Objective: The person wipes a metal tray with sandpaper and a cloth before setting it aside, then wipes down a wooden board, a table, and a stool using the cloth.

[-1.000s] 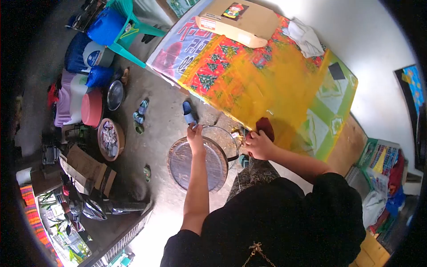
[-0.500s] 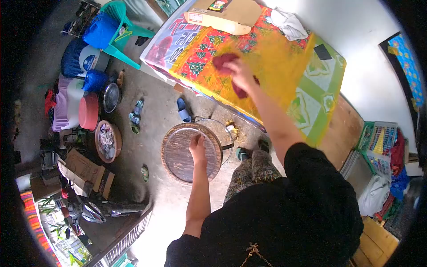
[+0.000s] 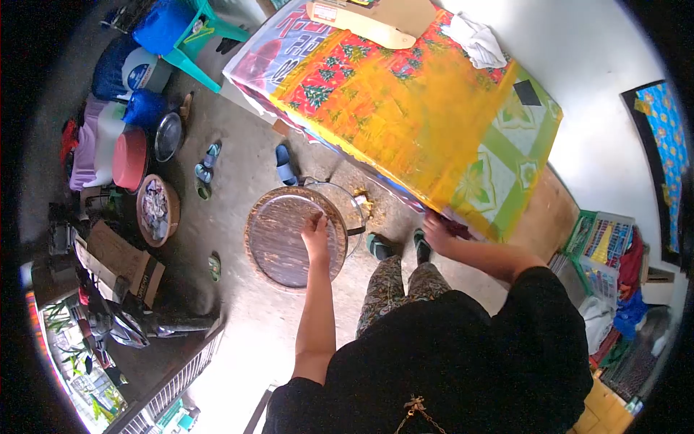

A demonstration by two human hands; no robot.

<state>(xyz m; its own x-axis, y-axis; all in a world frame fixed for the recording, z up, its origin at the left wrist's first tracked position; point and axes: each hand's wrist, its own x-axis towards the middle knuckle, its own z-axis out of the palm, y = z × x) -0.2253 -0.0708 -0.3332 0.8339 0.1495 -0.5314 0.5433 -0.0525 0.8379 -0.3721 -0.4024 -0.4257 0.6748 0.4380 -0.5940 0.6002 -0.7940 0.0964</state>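
Note:
My right hand [image 3: 439, 233] is closed on a dark red cloth [image 3: 457, 228] at the near edge of the table [image 3: 426, 137], whose cover is yellow, red and green. Part of the cloth is hidden by the hand and the table edge. Above the round wooden stool [image 3: 278, 239] is my left hand [image 3: 315, 233], its fingers drawn together; whether something small is between them is too small to tell. A cardboard box [image 3: 394, 18] and a white cloth [image 3: 475, 41] lie towards the table's far side.
Slippers [image 3: 286, 165] lie on the floor by the stool. Further left are a pink basin [image 3: 130, 159], a tub of clothes [image 3: 173, 210] and a teal chair [image 3: 195, 69]. Plastic baskets [image 3: 603, 246] stand at the right, and a railing [image 3: 181, 376] runs at the lower left.
My right hand has come back from over the tabletop to its near edge with the red cloth. My left hand has stayed over the stool, and the view has shifted slightly.

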